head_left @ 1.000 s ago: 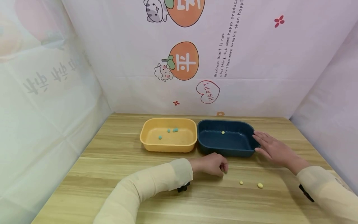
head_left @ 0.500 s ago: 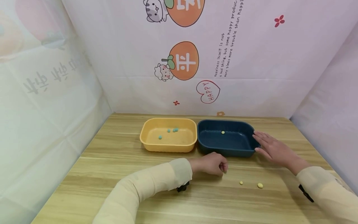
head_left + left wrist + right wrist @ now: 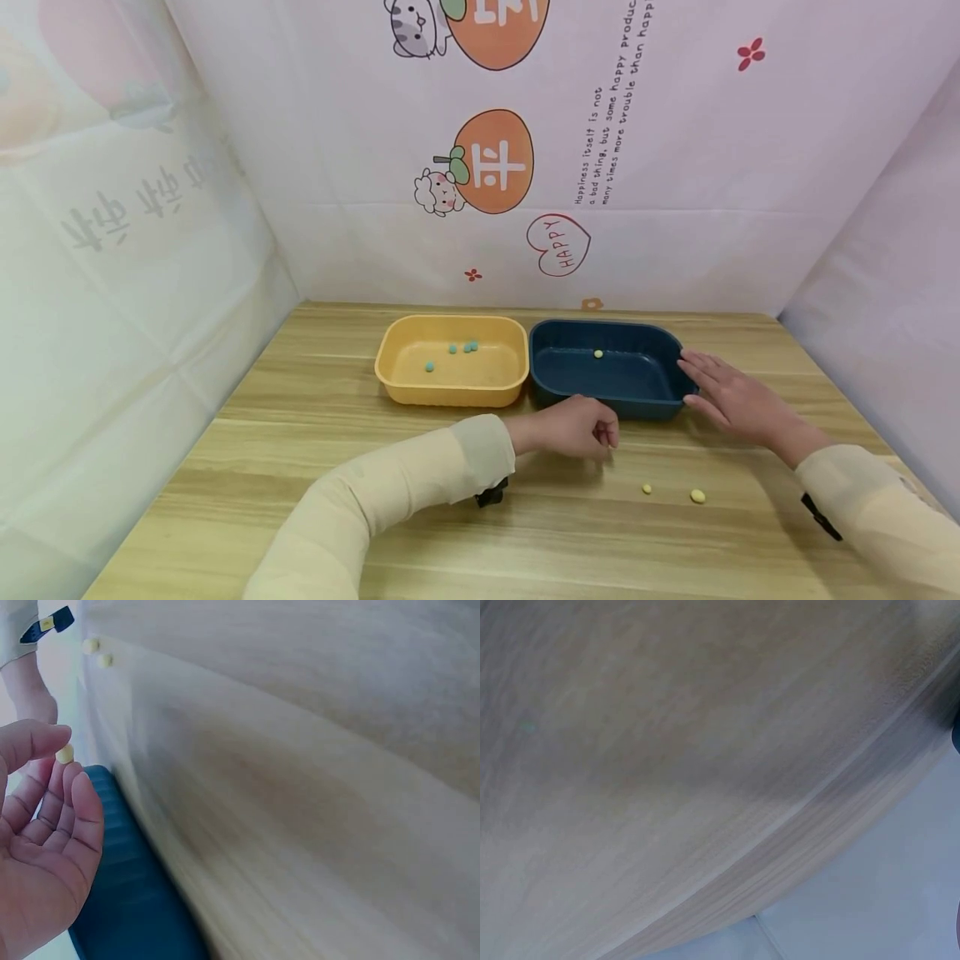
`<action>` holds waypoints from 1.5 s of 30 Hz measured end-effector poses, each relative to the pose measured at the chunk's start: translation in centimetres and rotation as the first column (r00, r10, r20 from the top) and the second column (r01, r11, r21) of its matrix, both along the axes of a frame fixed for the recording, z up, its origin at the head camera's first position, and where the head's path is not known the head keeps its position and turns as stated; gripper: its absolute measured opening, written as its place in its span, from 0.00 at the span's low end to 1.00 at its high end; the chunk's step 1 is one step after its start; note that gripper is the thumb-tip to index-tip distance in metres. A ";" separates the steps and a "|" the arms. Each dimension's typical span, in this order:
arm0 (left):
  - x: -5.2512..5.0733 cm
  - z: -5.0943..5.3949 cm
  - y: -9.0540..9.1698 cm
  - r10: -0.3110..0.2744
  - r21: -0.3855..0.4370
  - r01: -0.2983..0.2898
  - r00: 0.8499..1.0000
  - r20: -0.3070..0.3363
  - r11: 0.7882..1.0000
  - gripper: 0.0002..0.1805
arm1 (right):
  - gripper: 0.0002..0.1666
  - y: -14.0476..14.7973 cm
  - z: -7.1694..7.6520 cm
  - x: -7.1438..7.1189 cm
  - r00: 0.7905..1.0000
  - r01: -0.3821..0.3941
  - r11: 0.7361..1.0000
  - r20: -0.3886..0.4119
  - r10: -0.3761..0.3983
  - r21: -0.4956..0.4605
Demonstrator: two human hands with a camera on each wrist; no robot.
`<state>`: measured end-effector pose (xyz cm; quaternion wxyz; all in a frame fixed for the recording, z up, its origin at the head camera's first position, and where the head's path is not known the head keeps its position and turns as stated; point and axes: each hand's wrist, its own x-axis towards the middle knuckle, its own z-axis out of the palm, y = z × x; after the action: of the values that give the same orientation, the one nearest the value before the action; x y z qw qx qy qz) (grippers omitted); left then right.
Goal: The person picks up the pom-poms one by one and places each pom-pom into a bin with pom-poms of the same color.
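My left hand (image 3: 576, 427) is just in front of the blue bin (image 3: 606, 412). In the left wrist view, its thumb and fingertips pinch a small yellow ball (image 3: 65, 754). The fingers of my right hand (image 3: 738, 406) lie fairly straight against the right end of the blue bin. One yellow ball (image 3: 597, 354) is inside that bin. On the table are a smaller yellow ball (image 3: 647, 489) and a larger, slightly oval one (image 3: 697, 496), both right of and nearer than the left hand. The right wrist view hardly shows the right hand.
A yellow bin (image 3: 452, 397) stands close against the blue bin's left side. Several teal balls (image 3: 429, 367) lie in it. Printed white cloth (image 3: 675, 250) rises behind the wooden table (image 3: 300, 467) and at both sides.
My left hand has lifted slightly toward the blue bin, with the yellow ball between its fingertips. The right hand stays at the bin's end.
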<state>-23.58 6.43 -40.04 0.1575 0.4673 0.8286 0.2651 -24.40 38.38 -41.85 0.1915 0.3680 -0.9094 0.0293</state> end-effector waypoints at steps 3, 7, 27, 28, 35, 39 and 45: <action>0.0 0.5 -0.1 0.009 0.020 -0.009 1.000 0.020 1.000 0.04 | 0.34 0.0 0.0 0.0 1.000 0.006 1.000 0.006 -0.006 -0.003; 0.0 1.1 -0.2 0.025 0.049 -0.028 0.998 0.053 0.998 0.05 | 0.34 0.1 0.0 0.1 1.000 0.013 1.000 0.012 -0.013 -0.001; -2.2 4.1 -0.5 0.148 0.213 -0.180 0.976 0.159 0.960 0.06 | 0.35 0.3 -0.1 0.2 1.000 -0.007 1.000 -0.016 0.007 0.009; -2.5 4.2 -0.6 0.159 0.223 -0.194 0.974 0.163 0.955 0.06 | 0.35 0.3 0.0 0.2 1.000 -0.009 1.000 -0.017 0.009 0.008; -4.4 4.6 -0.8 0.222 0.281 -0.269 0.957 0.187 0.921 0.08 | 0.35 0.2 0.0 0.1 1.000 -0.005 1.000 -0.013 0.006 0.014; -5.6 4.5 -0.8 0.249 0.305 -0.303 0.947 0.206 0.903 0.07 | 0.35 0.2 -0.1 0.1 1.000 -0.002 1.000 -0.010 0.002 0.016; -7.0 4.1 0.0 0.300 0.325 -0.346 0.936 0.184 0.880 0.09 | 0.35 0.1 -0.1 0.2 1.000 0.009 1.000 0.012 -0.009 0.014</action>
<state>-30.55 6.43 -35.96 0.0775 0.3249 0.8221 0.4611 -24.21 38.52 -41.92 0.1838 0.3648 -0.9124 0.0244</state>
